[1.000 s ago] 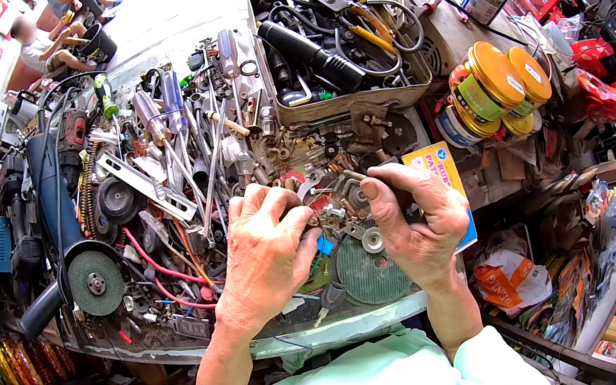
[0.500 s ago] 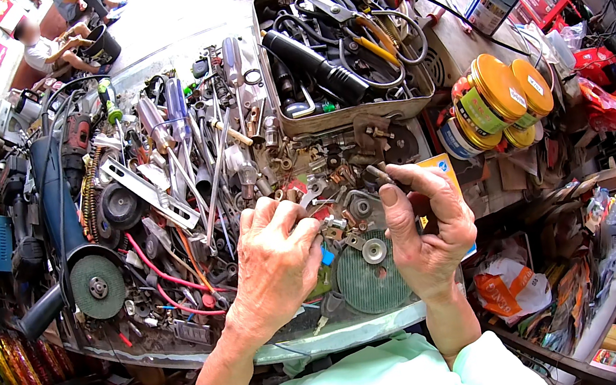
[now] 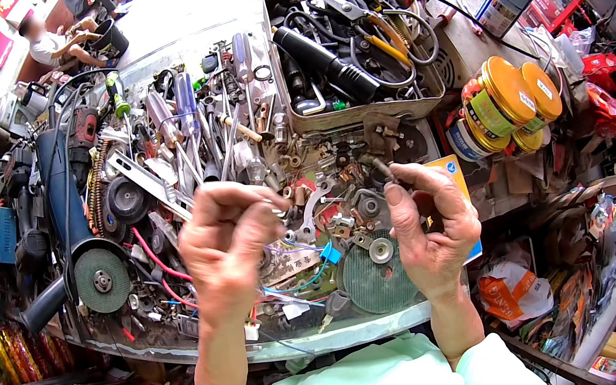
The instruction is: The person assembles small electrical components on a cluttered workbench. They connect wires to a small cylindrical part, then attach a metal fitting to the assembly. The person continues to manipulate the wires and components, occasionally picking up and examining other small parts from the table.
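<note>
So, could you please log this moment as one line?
Left hand: blurred, hold unclear | Right hand: holding small rod | Nearby: green disc, blue angle grinder

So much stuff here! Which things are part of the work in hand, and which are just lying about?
In hand:
- small rod, at the right hand's fingertips
- perhaps a tiny piece in the left hand; too blurred to tell

Lying about, untouched:
- grinder
- loose green disc
- screwdrivers
- torch
- tubs

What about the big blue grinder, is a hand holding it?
No, the blue grinder lies off to the left, apart from both hands.
</note>
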Demonstrator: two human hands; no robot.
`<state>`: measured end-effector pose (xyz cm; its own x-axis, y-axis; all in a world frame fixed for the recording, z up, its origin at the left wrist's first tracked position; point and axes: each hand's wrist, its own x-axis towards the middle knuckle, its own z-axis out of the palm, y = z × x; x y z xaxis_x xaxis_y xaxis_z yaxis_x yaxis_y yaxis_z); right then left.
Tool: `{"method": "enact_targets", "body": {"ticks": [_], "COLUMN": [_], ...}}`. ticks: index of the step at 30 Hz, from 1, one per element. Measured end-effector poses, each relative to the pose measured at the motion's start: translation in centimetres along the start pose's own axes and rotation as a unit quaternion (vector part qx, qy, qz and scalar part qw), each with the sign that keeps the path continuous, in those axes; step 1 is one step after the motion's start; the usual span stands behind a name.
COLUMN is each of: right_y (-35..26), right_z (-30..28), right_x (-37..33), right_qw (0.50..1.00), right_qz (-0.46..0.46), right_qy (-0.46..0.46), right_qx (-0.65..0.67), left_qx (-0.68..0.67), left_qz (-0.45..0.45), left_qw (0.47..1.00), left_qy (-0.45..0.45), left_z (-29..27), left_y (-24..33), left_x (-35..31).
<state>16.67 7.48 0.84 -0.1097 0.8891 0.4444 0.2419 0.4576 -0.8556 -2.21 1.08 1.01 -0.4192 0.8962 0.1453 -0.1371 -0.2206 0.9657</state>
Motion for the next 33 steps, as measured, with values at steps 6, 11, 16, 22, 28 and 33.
{"method": "enact_targets", "body": {"ticks": [6,11,16,22,28,33], "right_y": [0.3,0.6,0.2,-0.5,-2.2,-1.4], "right_z": [0.7,1.1,0.3,0.1,0.9,2.4], "right_x": [-0.4,-0.6,-0.8,0.5,1.9,2.0], "right_qw": [0.991,0.983,0.966,0.956,0.983,0.980], "right_qz": [-0.042,-0.054,-0.094,-0.123,-0.055,-0.042], "right_qy": [-0.114,-0.152,-0.207,-0.226,-0.162,-0.163], "right_qx": [-0.062,-0.083,-0.120,-0.144,-0.070,-0.106], "left_qx": [-0.370,-0.387,-0.427,-0.137,0.555,0.605], "left_qz": [-0.102,-0.128,-0.175,-0.124,0.009,0.021], "left_qw": [0.923,0.912,0.886,0.982,0.820,0.778], "left_qy": [-0.036,-0.040,0.038,0.032,-0.139,-0.166], "left_z": [-2.3,-1.9,-2.1,-2.5,-0.5,-0.2], "left_y": [-0.2,-0.8,0.5,1.3,0.2,-0.3], "left_x": [0.8,0.7,1.0,1.0,-1.2,-1.8]}}
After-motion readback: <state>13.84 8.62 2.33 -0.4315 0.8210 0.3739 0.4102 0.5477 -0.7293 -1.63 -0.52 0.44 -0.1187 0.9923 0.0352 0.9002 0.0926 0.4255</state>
